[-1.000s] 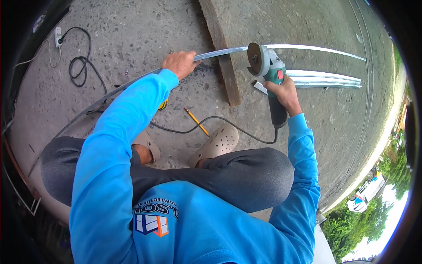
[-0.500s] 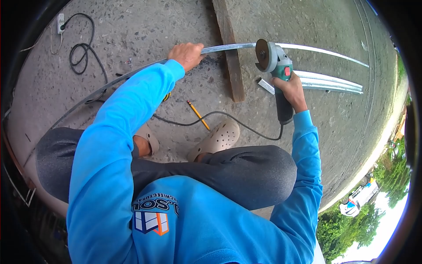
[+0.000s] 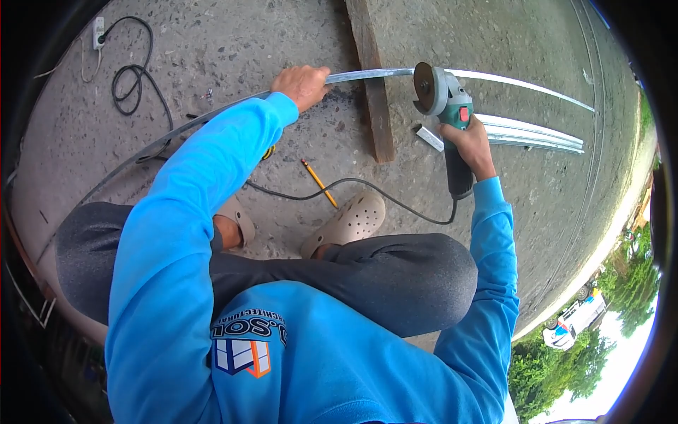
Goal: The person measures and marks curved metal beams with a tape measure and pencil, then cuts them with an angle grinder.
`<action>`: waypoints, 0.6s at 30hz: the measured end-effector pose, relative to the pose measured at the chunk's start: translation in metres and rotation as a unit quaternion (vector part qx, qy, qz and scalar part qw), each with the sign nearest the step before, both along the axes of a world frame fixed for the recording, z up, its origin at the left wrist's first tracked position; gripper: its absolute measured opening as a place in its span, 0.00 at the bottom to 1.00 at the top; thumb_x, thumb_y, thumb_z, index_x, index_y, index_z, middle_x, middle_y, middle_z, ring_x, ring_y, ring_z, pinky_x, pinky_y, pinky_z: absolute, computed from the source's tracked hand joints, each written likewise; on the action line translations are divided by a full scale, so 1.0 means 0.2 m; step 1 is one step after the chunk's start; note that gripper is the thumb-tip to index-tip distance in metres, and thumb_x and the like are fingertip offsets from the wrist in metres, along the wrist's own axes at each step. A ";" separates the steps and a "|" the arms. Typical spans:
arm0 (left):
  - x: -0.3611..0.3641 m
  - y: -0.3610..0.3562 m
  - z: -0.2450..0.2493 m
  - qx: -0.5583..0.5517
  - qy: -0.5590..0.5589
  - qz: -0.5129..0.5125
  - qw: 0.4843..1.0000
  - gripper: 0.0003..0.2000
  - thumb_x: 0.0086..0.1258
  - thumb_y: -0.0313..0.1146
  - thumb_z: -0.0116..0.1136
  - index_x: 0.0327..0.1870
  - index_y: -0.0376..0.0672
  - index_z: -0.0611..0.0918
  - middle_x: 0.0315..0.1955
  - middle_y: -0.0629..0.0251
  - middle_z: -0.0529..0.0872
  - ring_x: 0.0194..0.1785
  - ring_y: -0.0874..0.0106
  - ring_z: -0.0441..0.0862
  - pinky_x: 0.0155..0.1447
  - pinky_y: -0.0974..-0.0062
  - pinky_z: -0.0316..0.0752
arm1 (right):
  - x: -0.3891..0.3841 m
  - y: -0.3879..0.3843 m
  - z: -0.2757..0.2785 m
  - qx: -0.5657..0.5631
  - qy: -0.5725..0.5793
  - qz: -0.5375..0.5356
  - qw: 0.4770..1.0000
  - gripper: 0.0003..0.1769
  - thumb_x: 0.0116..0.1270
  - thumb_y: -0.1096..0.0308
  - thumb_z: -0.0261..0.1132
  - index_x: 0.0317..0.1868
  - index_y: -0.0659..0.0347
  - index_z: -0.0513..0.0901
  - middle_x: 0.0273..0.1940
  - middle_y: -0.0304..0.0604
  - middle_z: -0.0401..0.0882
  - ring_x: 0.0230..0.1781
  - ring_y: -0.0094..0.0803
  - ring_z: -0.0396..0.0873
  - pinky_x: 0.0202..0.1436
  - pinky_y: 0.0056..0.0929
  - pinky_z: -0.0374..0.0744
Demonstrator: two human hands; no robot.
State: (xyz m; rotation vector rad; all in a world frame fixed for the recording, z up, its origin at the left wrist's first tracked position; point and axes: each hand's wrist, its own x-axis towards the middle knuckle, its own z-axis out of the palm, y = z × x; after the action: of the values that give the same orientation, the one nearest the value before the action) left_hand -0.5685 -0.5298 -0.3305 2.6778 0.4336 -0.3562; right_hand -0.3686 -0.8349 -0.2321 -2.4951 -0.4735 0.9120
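My left hand [image 3: 302, 86] is closed around a long, thin metal profile [image 3: 374, 73] that crosses over a wooden plank [image 3: 373, 99]. In my right hand [image 3: 472, 147] is an angle grinder [image 3: 452, 106], green and black with a red switch, gripped by its body. Its disc [image 3: 424, 78] stands upright and overlaps the profile in this view, to the right of the plank. Below the disc a short cut piece of metal [image 3: 429, 138] lies on the concrete. The grinder's cord [image 3: 402, 205] trails from its rear end across the floor toward my feet.
Several more metal profiles [image 3: 537, 134] lie to the right. A yellow pencil [image 3: 319, 182] rests on the floor near my beige clog [image 3: 353, 222]. A tape measure [image 3: 268, 152] shows partly behind my left sleeve. At the upper left, a white extension socket [image 3: 98, 34] has a black cable plugged in.
Hardly anything differs. The view has shifted a little, and both hands keep their hold on the profile and the grinder.
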 end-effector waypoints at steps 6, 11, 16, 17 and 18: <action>0.02 -0.01 0.07 -0.015 0.043 0.021 0.999 0.11 0.75 0.39 0.64 0.48 0.43 0.86 0.36 0.53 0.91 0.41 0.54 0.91 0.47 0.57 0.86 | 0.00 0.00 -0.02 0.003 0.004 -0.001 1.000 0.34 0.49 0.50 0.76 0.46 0.73 0.84 0.39 0.53 0.87 0.38 0.37 0.85 0.48 0.34 0.82; 0.00 -0.01 0.02 0.004 -0.012 0.005 1.000 0.11 0.76 0.41 0.63 0.47 0.43 0.86 0.29 0.55 0.90 0.31 0.57 0.90 0.37 0.61 0.85 | -0.01 0.00 -0.03 0.014 0.002 0.001 1.000 0.34 0.49 0.50 0.77 0.45 0.74 0.84 0.38 0.53 0.87 0.38 0.38 0.85 0.48 0.34 0.82; 0.01 -0.01 0.07 -0.017 0.024 0.020 0.999 0.10 0.74 0.39 0.65 0.48 0.43 0.86 0.35 0.53 0.91 0.40 0.53 0.90 0.46 0.56 0.85 | 0.00 0.01 -0.01 -0.004 0.001 0.005 1.000 0.33 0.49 0.50 0.76 0.45 0.73 0.84 0.38 0.52 0.87 0.38 0.37 0.85 0.48 0.34 0.82; 0.01 -0.01 0.06 -0.017 0.025 0.020 0.999 0.10 0.74 0.39 0.65 0.48 0.43 0.86 0.35 0.53 0.91 0.40 0.53 0.90 0.46 0.56 0.85 | -0.01 0.02 0.00 -0.003 0.005 0.006 1.000 0.33 0.48 0.50 0.76 0.45 0.73 0.84 0.38 0.52 0.87 0.38 0.37 0.85 0.48 0.34 0.82; 0.01 -0.01 0.06 -0.015 0.028 0.021 0.999 0.10 0.74 0.39 0.65 0.47 0.43 0.86 0.35 0.53 0.91 0.40 0.53 0.90 0.46 0.55 0.85 | -0.01 0.02 -0.01 -0.003 0.006 0.006 1.000 0.33 0.48 0.50 0.76 0.45 0.73 0.84 0.38 0.52 0.87 0.38 0.37 0.85 0.48 0.34 0.82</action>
State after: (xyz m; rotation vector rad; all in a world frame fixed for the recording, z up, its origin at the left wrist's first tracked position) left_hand -0.5657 -0.5319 -0.3180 2.6302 0.4968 -0.4218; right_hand -0.3706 -0.8316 -0.2337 -2.4926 -0.4837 0.9337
